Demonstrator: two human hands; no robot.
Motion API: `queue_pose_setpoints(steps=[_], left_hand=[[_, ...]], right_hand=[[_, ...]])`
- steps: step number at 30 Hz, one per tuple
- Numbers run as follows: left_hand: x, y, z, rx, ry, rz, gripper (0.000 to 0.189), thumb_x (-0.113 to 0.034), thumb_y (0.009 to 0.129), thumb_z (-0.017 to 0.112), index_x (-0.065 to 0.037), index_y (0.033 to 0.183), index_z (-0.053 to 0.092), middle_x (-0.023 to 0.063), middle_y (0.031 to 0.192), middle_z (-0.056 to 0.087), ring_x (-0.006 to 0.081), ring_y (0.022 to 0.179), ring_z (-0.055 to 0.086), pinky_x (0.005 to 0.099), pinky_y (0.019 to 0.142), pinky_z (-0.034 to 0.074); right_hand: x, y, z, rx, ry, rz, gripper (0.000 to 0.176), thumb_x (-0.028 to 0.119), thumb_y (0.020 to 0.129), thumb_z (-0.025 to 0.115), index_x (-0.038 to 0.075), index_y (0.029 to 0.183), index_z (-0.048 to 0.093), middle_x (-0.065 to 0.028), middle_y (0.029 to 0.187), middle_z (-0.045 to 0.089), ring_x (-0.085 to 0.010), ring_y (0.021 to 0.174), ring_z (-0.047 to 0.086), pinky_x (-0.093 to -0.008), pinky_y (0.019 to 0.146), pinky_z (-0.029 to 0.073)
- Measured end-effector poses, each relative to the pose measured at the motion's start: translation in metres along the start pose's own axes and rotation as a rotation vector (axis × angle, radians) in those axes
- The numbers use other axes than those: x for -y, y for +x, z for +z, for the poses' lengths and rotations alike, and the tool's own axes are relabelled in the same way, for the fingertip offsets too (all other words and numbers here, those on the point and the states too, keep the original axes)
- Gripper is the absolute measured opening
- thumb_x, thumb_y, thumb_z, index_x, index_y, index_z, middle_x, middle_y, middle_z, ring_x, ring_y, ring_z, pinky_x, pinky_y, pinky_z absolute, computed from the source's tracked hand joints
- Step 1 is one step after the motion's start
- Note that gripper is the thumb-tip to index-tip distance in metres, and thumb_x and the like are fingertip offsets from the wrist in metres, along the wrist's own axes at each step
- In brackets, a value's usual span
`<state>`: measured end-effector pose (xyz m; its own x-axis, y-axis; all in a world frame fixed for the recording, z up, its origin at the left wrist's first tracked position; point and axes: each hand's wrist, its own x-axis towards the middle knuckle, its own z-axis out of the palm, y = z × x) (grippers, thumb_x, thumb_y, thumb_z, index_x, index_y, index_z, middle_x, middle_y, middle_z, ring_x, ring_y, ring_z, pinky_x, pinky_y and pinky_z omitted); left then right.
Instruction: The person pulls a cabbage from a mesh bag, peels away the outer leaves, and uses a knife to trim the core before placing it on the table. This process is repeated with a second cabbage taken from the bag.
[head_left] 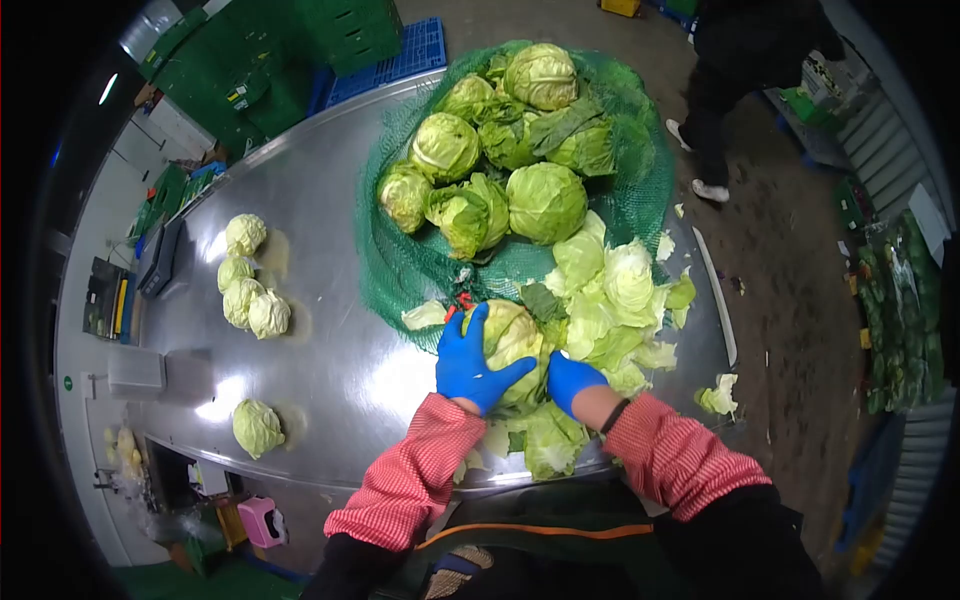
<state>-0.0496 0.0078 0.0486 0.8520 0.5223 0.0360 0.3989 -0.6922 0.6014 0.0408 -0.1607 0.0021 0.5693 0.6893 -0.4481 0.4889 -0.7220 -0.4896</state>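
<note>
A cabbage (512,335) with loose outer leaves sits at the near side of the metal table. My left hand (473,360), in a blue glove, is spread over its left side and holds it. At its right edge, my right hand (574,383) is closed, also gloved in blue; its fingertips and whatever they grip are hidden. Loose cabbage leaves (552,440) lie under and beside both hands, with a bigger pile of leaves (610,310) to the right. Beyond stand several whole cabbages (546,203) on a green mesh net (385,275).
Several pale trimmed cabbages (245,235) stand on the left of the metal table (330,190). A clear plastic container (136,372) is at its left edge. Green crates (350,35) are stacked behind. A person (715,100) in dark clothes walks on the floor at the right.
</note>
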Motion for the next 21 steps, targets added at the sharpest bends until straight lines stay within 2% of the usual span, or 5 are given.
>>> queue_pose_setpoints(steps=[3,9,14,17,21], left_hand=[[0.013,0.002,-0.003,0.079,-0.113,0.044,0.101,-0.056,0.061,0.082,-0.003,0.138,0.043,0.0286,0.13,0.044,0.0414,0.117,0.051,0.0459,0.099,0.044],[0.032,0.012,-0.006,0.118,-0.236,-0.068,0.099,-0.053,0.063,0.083,-0.002,0.139,0.043,0.0265,0.129,0.044,0.0378,0.116,0.052,0.0427,0.099,0.044],[0.107,0.0,0.008,0.159,-0.694,0.041,0.102,-0.035,0.064,0.087,-0.004,0.145,0.033,0.018,0.137,0.04,0.0326,0.131,0.039,0.0406,0.111,0.03],[0.118,-0.025,-0.005,0.102,-0.735,0.044,0.106,-0.029,0.064,0.087,-0.005,0.148,0.027,0.017,0.138,0.037,0.0314,0.13,0.039,0.04,0.111,0.03],[0.062,-0.044,-0.028,-0.271,-0.531,-0.108,0.108,-0.026,0.064,0.087,-0.001,0.148,0.022,0.0183,0.138,0.036,0.0309,0.127,0.041,0.0409,0.107,0.035]], right_hand=[[0.013,-0.022,-0.008,0.061,0.041,0.075,0.026,0.015,0.092,0.039,0.0,0.111,0.048,-0.0279,0.094,0.065,-0.0457,0.086,0.063,-0.0518,0.075,0.049],[-0.025,0.011,0.045,-0.148,0.022,-0.056,0.022,0.017,0.092,0.042,0.003,0.106,0.052,-0.0239,0.093,0.066,-0.0438,0.087,0.063,-0.0502,0.074,0.05],[-0.019,0.002,0.017,0.051,0.136,0.005,0.036,0.031,0.092,0.048,0.005,0.116,0.05,-0.0293,0.093,0.063,-0.0464,0.087,0.061,-0.0526,0.077,0.048],[0.005,-0.014,-0.01,0.128,0.136,0.006,0.038,0.034,0.092,0.044,0.009,0.119,0.049,-0.0267,0.104,0.064,-0.0449,0.096,0.061,-0.0517,0.084,0.048],[0.026,-0.018,-0.024,0.166,0.058,-0.06,0.04,0.035,0.093,0.042,0.005,0.12,0.049,-0.029,0.102,0.063,-0.0475,0.092,0.06,-0.0531,0.084,0.046]])
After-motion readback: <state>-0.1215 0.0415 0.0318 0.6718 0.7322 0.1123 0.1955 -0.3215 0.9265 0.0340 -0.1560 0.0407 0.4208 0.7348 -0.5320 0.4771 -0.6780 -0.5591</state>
